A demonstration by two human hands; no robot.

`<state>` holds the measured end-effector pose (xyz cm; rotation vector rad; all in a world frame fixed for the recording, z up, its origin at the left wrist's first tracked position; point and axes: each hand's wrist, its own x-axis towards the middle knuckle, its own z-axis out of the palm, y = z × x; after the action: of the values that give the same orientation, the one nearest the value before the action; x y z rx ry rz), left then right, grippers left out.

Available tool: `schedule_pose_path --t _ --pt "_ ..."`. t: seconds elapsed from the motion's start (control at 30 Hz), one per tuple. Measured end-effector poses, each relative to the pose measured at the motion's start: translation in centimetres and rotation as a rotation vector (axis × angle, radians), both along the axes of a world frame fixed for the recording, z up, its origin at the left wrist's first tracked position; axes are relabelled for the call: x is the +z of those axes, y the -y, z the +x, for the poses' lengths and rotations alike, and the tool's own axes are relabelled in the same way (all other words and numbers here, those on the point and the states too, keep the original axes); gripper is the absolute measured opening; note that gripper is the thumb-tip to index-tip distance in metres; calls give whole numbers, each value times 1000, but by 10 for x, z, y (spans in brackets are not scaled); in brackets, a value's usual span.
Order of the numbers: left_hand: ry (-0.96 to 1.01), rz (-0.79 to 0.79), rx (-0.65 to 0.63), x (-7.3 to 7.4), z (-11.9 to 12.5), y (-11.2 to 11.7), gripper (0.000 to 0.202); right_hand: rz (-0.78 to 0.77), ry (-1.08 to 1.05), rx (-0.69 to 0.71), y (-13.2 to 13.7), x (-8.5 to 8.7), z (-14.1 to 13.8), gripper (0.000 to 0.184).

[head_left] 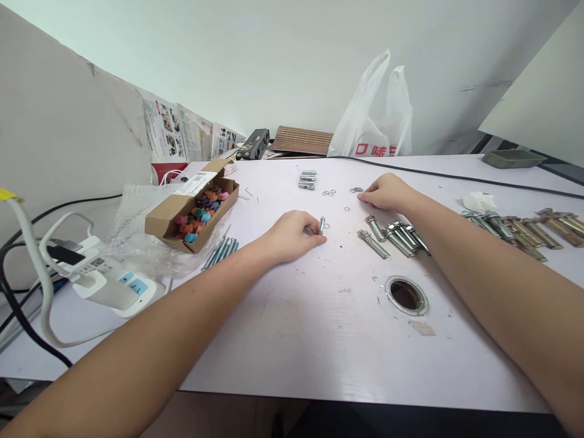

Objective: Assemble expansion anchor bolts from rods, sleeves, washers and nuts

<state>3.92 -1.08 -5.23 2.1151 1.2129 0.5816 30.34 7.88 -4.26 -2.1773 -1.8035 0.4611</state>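
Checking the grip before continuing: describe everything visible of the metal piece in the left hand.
The metal piece is small, silvery, shiny and roughly cylindrical. The left hand pinches it nearly upright between thumb and fingers, which partly cover it. Whether it touches the white tabletop is unclear. A thin ring shows just right of it. Finer details are too small to tell.

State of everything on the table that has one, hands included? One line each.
Left hand: closed on a metal sleeve
Metal sleeve: held roughly upright
Right hand: at some washers, grip unclear
Bolts: lying loose
Cardboard box: open, colourful caps inside
Plastic bag: standing, handles up
Table hole: uncovered
Power strip: in use, plug inserted
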Motion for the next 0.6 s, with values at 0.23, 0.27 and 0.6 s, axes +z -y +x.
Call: schedule_pose_path --t 0.23,0.27,0.6 --pt "-19 18 -17 3 1 0 22 27 -177 7 9 14 -7 22" --pt "-16 19 -18 3 1 0 22 19 -255 30 14 19 -10 26" --pt "23 12 -33 -1 -1 0 24 -337 -623 501 68 63 -57 41"
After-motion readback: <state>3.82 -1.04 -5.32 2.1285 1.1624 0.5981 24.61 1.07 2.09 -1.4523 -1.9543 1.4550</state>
